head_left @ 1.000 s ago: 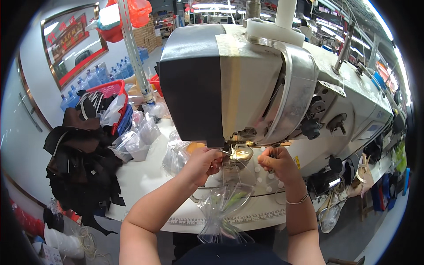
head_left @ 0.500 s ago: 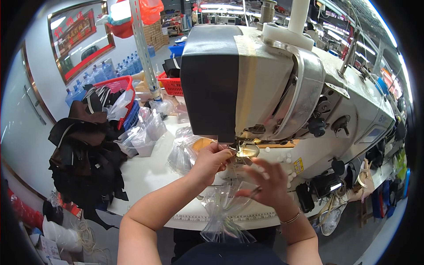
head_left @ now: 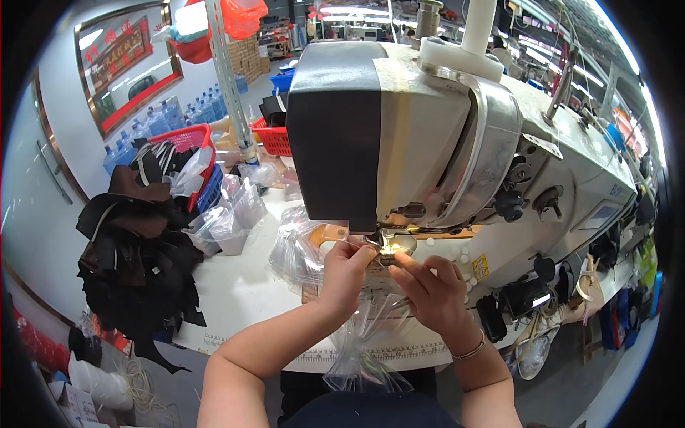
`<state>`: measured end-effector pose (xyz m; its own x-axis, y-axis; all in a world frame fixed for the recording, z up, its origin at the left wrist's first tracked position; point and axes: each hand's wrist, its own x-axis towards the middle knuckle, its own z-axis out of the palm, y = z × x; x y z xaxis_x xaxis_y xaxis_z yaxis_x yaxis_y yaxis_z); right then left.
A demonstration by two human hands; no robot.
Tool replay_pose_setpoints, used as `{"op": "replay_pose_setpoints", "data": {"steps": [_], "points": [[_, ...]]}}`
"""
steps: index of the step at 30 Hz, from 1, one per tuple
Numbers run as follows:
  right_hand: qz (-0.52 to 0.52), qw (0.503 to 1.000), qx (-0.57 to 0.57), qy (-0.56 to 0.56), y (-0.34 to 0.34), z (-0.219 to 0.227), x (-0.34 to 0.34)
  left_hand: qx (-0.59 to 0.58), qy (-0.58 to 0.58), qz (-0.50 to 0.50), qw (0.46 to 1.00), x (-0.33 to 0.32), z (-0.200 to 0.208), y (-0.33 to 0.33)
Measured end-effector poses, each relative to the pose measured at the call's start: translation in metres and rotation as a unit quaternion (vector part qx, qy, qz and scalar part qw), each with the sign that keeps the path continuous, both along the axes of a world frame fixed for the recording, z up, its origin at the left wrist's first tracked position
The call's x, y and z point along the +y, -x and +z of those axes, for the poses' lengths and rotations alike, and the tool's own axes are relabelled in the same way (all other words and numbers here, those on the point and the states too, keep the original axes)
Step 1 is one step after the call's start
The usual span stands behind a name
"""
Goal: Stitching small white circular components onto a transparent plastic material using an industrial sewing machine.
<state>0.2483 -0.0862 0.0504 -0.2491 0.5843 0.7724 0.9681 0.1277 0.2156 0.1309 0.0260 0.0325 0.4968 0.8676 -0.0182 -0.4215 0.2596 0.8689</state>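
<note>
A large white and dark grey sewing machine (head_left: pixel 421 128) stands over a white work table. My left hand (head_left: pixel 346 267) is closed in a pinch beside the lit needle area (head_left: pixel 389 242), just under the machine head. What it pinches is too small and covered to make out. My right hand (head_left: pixel 432 289) is close to the same spot from the right, its fingers bent but apart and their tips near the metal plate. Below the hands, a clear plastic bag (head_left: pixel 364 349) hangs over the table's front edge.
Left of my hands lie clear plastic bags (head_left: pixel 294 246). A heap of black and brown pieces (head_left: pixel 139 264) hangs at the table's left end, near a red basket (head_left: pixel 207 153). Small white pieces (head_left: pixel 467 278) and a black box (head_left: pixel 492 317) lie at right.
My right hand has moved up and left, closer to the needle area, from a blurred position further right. The left hand stays pinched at nearly the same place. The view has shifted slightly.
</note>
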Motion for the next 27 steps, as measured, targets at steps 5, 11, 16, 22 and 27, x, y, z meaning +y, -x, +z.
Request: {"op": "replay_pose_setpoints", "data": {"steps": [5,11,16,22,27], "points": [[0.001,1.000,0.001,0.010,-0.015,0.005,0.002,-0.008,0.000,0.040,0.999,-0.012,-0.004,-0.003],[0.038,0.999,0.014,0.008,-0.037,0.009,0.011,-0.041,-0.093,0.166,0.981,0.033,-0.014,0.024],[0.078,0.994,0.051,0.055,-0.043,0.016,0.015,0.281,-0.494,-0.063,0.821,0.065,0.023,0.019],[0.078,0.994,0.048,0.060,-0.041,0.017,0.014,0.356,-0.422,-0.244,0.797,0.062,0.085,0.018],[0.071,0.994,0.054,0.069,-0.041,0.017,0.017,0.333,-0.458,-0.253,0.784,0.064,0.087,0.020]]}}
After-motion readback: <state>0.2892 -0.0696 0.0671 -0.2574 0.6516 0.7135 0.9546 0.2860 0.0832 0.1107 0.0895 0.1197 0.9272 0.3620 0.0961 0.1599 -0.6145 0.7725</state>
